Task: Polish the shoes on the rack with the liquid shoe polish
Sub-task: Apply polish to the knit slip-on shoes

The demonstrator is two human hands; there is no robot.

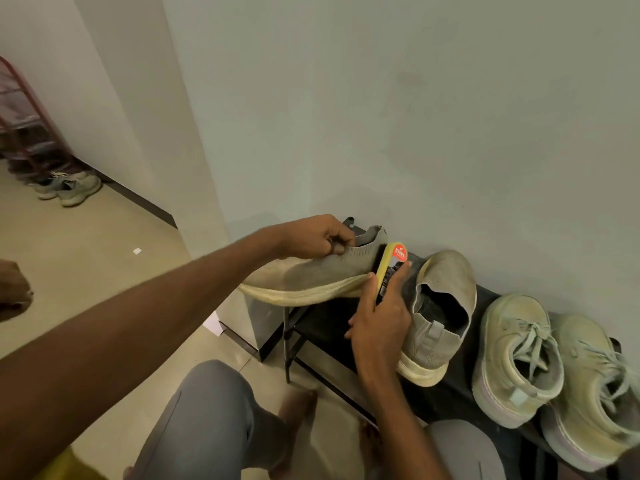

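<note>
While left hand [313, 237] pinches the shoe [304, 275] collar, right hand [379, 320], wrapped round the polish [389, 271], should press evenly, short strokes.

polish bottle [389, 271]: my right hand [379, 318] covers its lower half | lace-up sneaker [595, 393] farthest right of the bottle: cut by frame edge | red rack [24, 116] far left of it: blurred, cropped

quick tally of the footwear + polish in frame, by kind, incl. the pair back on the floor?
Grey knit slip-on shoes: 2, one held up, one on the rack
Lace-up sneakers on the rack: 2
Sneakers on the floor, far left: 2
Liquid shoe polish bottle: 1
Total: 7
</note>
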